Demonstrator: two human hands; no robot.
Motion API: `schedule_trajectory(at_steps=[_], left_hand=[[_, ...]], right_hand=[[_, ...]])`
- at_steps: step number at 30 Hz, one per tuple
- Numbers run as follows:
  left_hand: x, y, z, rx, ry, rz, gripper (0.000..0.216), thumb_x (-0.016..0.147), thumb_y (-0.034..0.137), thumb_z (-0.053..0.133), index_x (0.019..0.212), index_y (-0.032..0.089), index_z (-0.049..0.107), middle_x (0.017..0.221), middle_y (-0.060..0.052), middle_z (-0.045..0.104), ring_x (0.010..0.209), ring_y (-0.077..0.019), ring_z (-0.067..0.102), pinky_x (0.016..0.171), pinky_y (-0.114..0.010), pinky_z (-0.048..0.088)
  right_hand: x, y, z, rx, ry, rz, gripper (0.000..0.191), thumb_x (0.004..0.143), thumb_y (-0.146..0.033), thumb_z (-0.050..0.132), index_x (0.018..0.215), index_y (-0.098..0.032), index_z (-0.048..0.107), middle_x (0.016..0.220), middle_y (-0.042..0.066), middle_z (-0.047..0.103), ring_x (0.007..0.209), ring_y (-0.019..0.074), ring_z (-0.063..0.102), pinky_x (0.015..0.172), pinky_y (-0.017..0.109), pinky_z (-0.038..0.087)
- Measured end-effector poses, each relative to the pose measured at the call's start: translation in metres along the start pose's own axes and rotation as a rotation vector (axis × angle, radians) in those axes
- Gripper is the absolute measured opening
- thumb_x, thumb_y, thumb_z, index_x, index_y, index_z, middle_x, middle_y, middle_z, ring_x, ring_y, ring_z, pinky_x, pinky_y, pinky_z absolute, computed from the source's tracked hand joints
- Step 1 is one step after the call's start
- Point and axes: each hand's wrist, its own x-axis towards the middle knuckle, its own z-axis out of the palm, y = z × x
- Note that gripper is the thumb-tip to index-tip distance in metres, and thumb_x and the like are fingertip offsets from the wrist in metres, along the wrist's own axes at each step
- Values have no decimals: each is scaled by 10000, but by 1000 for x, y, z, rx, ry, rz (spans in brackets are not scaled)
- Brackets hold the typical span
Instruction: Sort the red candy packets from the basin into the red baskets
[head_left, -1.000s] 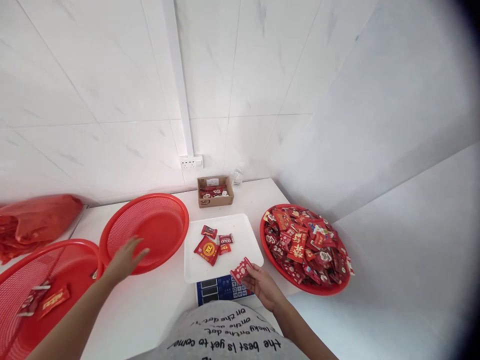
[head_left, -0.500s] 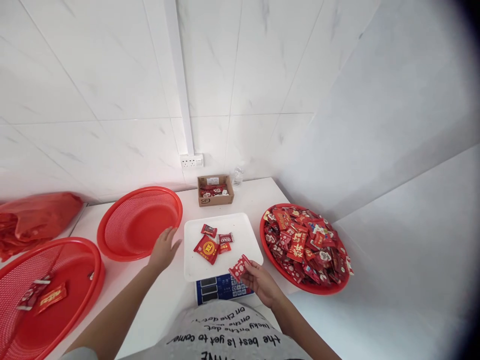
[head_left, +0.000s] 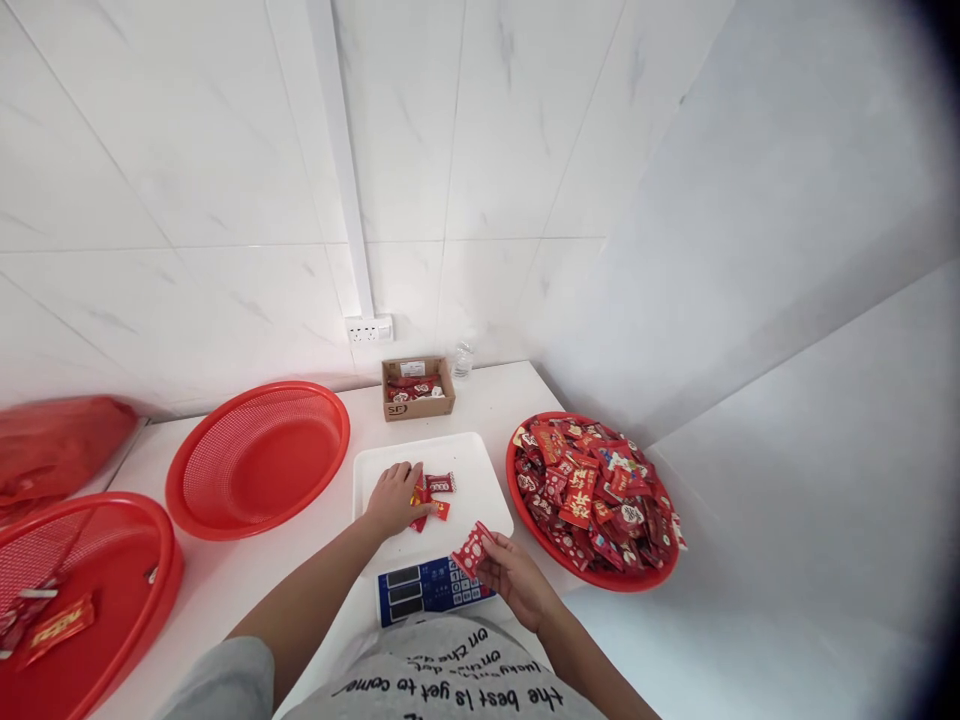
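My left hand (head_left: 397, 497) lies over wrapped candies on the white scale tray (head_left: 480, 465), thumb and fingers apart and curved down. It covers most of a large red candy packet (head_left: 420, 521) with yellow print. Beside its fingers lie a dark red candy (head_left: 441, 483) with patterned ends and a small orange-red candy (head_left: 440, 510). In front of the tray's right corner, my right hand (head_left: 514, 578) pinches a red candy (head_left: 472, 549) with white dots between thumb and fingers. The scale's blue keypad panel (head_left: 427, 590) shows below the tray, partly behind that candy.
A red basket (head_left: 517, 500) heaped with wrapped candies stands at the right. Left of the scale is a red basket (head_left: 259, 500); another (head_left: 169, 570) holds a few candies. Behind sit a cardboard box (head_left: 420, 408) of candies, a clear container (head_left: 463, 358) and a red bag (head_left: 67, 445).
My left hand has moved right, from beside the basket's rim onto the candies on the tray. My right hand still holds the dotted candy. The view has shifted slightly.
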Motion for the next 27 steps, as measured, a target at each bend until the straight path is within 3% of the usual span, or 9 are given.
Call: schedule_trajectory(at_steps=[4, 10, 16, 21, 24, 27], left_hand=[[-5, 8, 1, -36, -26, -130, 580, 776, 613, 473, 1201, 219, 484, 1107, -96, 544, 1064, -264, 478, 840, -363, 411], [-10, 7, -10, -216, 40, -254, 353, 808, 510, 486, 975, 208, 561, 980, -63, 568, 918, -207, 554, 702, -291, 427], [-9, -36, -56, -330, 248, -500, 328, 783, 489, 494, 768, 176, 593, 767, -40, 602, 719, -177, 571, 641, -269, 409], [-17, -73, -89, -478, 372, -727, 451, 763, 599, 445, 768, 172, 592, 647, -29, 600, 601, -169, 547, 532, -260, 392], [-20, -76, -85, -438, 299, -676, 407, 769, 543, 468, 841, 169, 611, 730, -44, 628, 676, -181, 577, 581, -264, 428], [-18, -60, -65, -347, 150, -459, 401, 752, 443, 533, 1052, 184, 596, 990, -68, 627, 860, -191, 599, 728, -276, 455]], right_hand=[[1, 1, -2, -3, 2, 9, 345, 612, -356, 784, 826, -171, 586, 721, -6, 679, 634, 112, 630, 630, 228, 493], [-2, -4, 5, -16, 6, 23, 307, 621, -338, 780, 798, -170, 593, 701, -2, 682, 609, 106, 624, 613, 215, 484], [0, -4, 3, 0, -2, 23, 307, 602, -336, 792, 764, -172, 590, 673, -10, 676, 592, 101, 617, 601, 210, 482], [0, -4, 0, 13, 2, 26, 314, 600, -337, 792, 785, -173, 598, 700, -7, 682, 611, 98, 620, 617, 207, 479], [0, -3, -2, 13, 6, 30, 312, 604, -337, 790, 785, -172, 597, 700, -5, 682, 612, 100, 619, 622, 213, 476], [1, -2, -3, 7, 6, 25, 308, 607, -347, 787, 778, -175, 596, 697, -7, 679, 618, 103, 618, 629, 218, 474]])
